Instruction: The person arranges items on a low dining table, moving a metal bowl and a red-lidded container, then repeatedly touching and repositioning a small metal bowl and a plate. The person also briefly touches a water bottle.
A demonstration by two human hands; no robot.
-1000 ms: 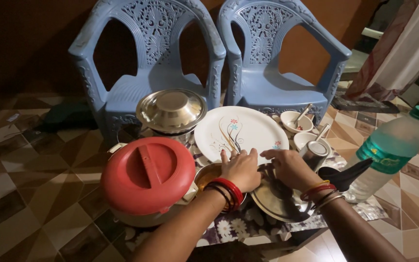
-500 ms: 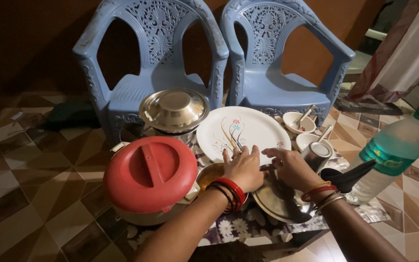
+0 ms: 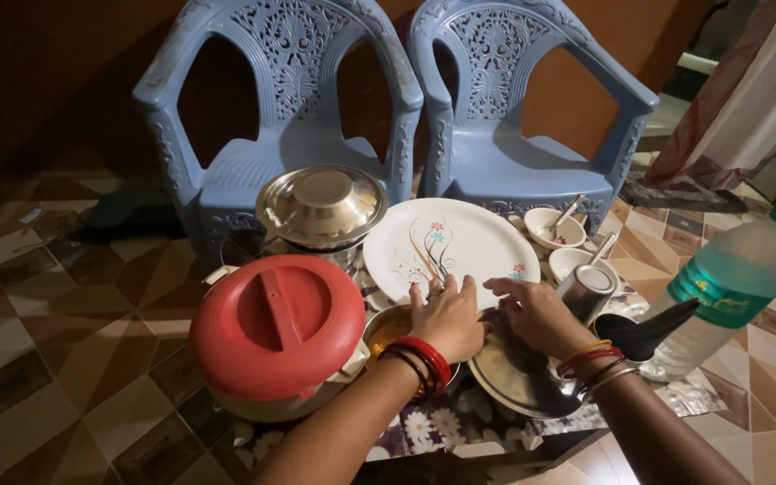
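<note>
Both forearms extend forward from the near edge of the low table (image 3: 424,431). The left hand (image 3: 446,316), palm down with fingers together and slightly curled, rests over the rim of a small steel bowl (image 3: 390,329) of orange food, fingertips touching the near rim of the white floral plate (image 3: 446,242). The right hand (image 3: 536,314), palm down and loosely spread, lies on the steel plate (image 3: 514,377) near the table's front edge, beside a steel tumbler (image 3: 586,289).

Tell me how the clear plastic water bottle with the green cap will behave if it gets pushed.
The clear plastic water bottle with the green cap stands tall and narrow near the edge of the low table, so it probably tips easily. It looks well filled, so likely heavy. Lying down, its round body would probably roll.
</note>
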